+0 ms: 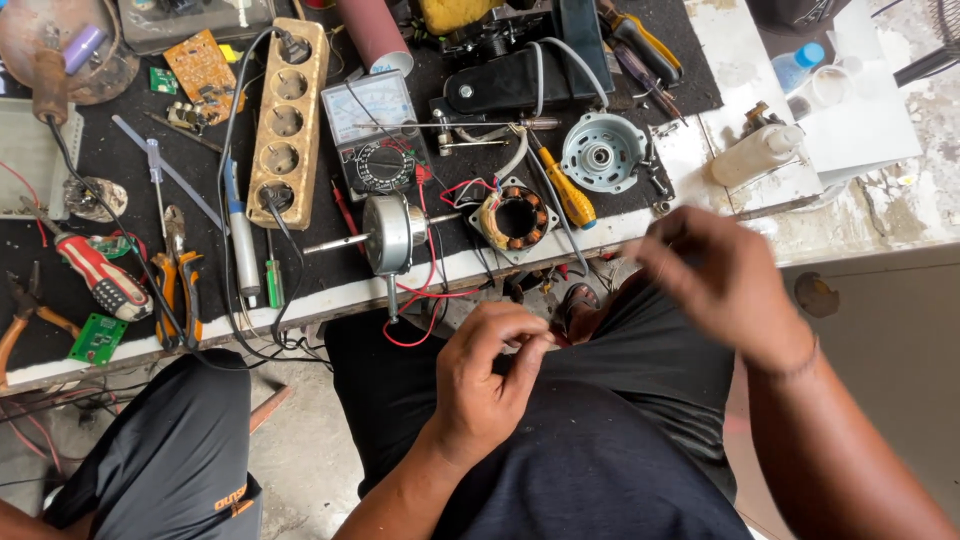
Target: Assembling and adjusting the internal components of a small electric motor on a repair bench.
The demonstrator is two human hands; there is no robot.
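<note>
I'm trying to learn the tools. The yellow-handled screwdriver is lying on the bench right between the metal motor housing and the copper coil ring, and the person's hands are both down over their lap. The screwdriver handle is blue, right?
Not quite: the head view shows the screwdriver handle is yellow, not blue. The rest holds: it lies between the motor housing and the coil ring, with the left hand and right hand over the lap.

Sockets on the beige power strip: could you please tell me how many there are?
5, in one row along the power strip: the far one holds a black plug, the three middle ones are free, the nearest holds another plug. None seems hidden.
</note>
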